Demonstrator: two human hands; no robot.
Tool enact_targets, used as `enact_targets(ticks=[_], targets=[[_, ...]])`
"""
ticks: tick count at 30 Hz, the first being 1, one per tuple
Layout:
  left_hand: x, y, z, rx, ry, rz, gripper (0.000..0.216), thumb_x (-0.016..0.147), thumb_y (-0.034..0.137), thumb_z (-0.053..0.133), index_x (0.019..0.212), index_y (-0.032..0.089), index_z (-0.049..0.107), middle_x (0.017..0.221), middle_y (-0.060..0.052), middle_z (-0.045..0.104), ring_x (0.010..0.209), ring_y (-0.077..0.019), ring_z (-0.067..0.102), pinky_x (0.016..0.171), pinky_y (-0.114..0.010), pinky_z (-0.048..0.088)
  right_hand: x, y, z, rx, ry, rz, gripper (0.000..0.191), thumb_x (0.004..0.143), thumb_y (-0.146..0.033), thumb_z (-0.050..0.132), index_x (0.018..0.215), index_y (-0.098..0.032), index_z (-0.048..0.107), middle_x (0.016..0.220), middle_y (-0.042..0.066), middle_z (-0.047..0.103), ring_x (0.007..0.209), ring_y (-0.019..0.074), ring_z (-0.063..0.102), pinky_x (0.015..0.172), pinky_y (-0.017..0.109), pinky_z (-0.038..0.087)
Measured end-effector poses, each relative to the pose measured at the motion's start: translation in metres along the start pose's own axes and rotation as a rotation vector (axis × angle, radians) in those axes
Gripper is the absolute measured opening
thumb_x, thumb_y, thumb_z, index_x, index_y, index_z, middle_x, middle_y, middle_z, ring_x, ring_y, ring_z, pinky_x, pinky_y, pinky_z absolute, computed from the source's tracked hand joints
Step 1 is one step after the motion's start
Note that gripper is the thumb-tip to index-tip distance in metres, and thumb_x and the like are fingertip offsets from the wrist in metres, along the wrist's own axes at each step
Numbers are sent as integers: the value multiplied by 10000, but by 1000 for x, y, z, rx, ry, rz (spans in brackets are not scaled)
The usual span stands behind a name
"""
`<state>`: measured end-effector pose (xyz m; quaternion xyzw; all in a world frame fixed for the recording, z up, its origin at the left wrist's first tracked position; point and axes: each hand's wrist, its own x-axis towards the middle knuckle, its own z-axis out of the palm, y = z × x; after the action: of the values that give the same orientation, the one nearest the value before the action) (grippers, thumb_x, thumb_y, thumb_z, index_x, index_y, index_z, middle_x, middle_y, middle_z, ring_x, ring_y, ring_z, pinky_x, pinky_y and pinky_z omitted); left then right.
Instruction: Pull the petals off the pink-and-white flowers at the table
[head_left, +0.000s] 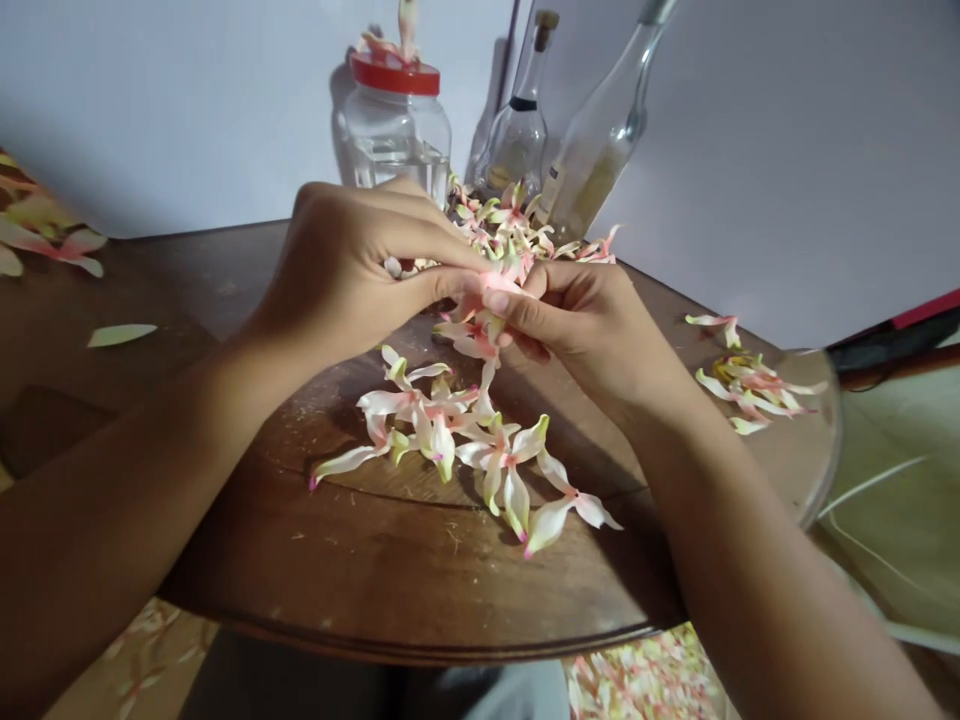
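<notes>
Both hands meet over the middle of the wooden table (360, 600), pinching one pale pink flower (510, 278) between them. My left hand (375, 245) has thumb and forefinger closed on its left side. From the right, my right hand (574, 310) grips the same flower with thumb and bent fingers. Part of it is hidden by the fingertips. Just below, a loose cluster of white-pink flowers (420, 410) with yellow-green tips lies on the wood. A heap of similar flowers (514, 220) sits behind the hands.
A red-lidded jar (397, 120) of clear liquid, a corked bottle (517, 130) and a tall leaning bottle (600, 130) stand by the wall. A small petal pile (757, 385) lies right, a single petal (122, 335) left. More flowers (645, 680) are below the table edge.
</notes>
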<state>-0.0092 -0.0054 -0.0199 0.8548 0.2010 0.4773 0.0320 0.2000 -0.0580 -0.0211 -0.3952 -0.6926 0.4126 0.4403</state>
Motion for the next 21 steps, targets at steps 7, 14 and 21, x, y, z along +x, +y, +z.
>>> enact_targets(ticks=[7,14,21], targets=[[2,0,3,-13,187,-206,185,836,376,805,916,209,798,751,40,748,649,-73,606,583,-234,427,-1,1,-5,36,46,-9,468,867,-612,689,649,-211,585,666,8,620,547,109,499,507,265,403],[5,-23,-19,98,452,-351,208,977,376,602,913,254,757,649,118,499,645,1,446,724,-145,477,-1,0,-13,22,198,-17,346,831,-482,796,983,-271,567,696,-44,625,504,92,492,431,225,383],[1,7,-7,402,-2,-96,302,902,488,672,1007,241,810,859,35,710,981,-120,630,910,-225,420,-5,-1,-11,14,176,57,600,910,-218,690,1369,-344,325,954,-23,659,454,34,501,375,145,393]])
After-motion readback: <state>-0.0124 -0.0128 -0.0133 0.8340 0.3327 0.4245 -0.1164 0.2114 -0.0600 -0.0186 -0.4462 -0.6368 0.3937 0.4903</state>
